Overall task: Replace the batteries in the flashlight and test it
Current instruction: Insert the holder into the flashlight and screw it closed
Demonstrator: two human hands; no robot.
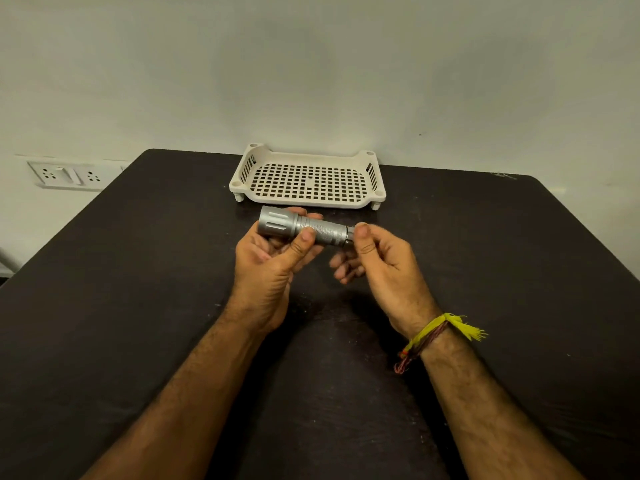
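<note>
The flashlight (302,226) was up in the air, just above the black table (138,306) and a little in front of the white basket (375,174). It lay sideways, with its long body going from left to right. The fat head pointed left and the thin tail pointed right.

The left hand (266,258) held the flashlight from below. Its fingers were curled around the head and its thumb pressed on the middle of the body.

The right hand (377,258) was at the tail end. Its thumb and first finger were close together, pinching the tail cap (350,233). The other fingers hung loose below. The cap was small and partly hidden, so it was hard to say if it had come loose yet.

The right hand was the near one to the tail, so the twist would likely be its job. The left hand would need to keep the body still. No batteries could be seen anywhere.
</note>
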